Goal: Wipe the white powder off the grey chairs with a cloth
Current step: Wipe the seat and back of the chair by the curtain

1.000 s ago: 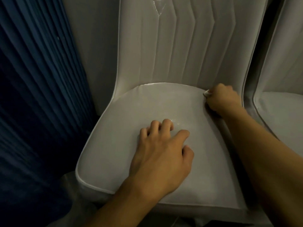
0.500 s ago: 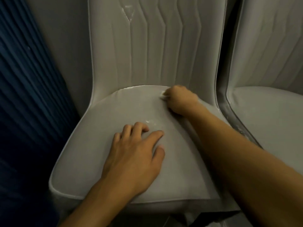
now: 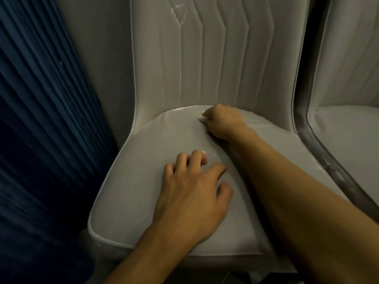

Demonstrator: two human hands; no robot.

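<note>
So the biggest thing in your view is the grey chair (image 3: 143,201), dead centre. You're looking down at its padded seat, with the stitched backrest going up behind it. Left of it hangs a pleated blue curtain (image 3: 41,119), and there's a slice of plain wall (image 3: 102,68) between the curtain and the backrest. On your right a second grey chair (image 3: 348,140) sits just beside the first one. A dark strip (image 3: 328,167) curves down between the two, with pale smudges on it.

Your right forearm reaches across the seat from the lower right corner, and your left arm comes up from the bottom edge.

Your left hand (image 3: 192,193) is resting palm-down around the middle of the seat. Its fingers are a bit bent with the tips on the cushion, and it's not gripping anything.

Your right hand (image 3: 222,124) is balled up at the very back of the seat, right where the cushion meets the backrest. It's clenched around the cloth (image 3: 203,119). Only a small white bit of the cloth pokes out on the left side of your fist and touches the seat. The rest is hidden inside your hand.

The smallest thing is the white powder (image 3: 178,15). There's a thin line of it caught in the V-shaped seam near the top of the backrest, well above both hands. The light's pretty dim, so I can't tell if any is on the seat itself.
</note>
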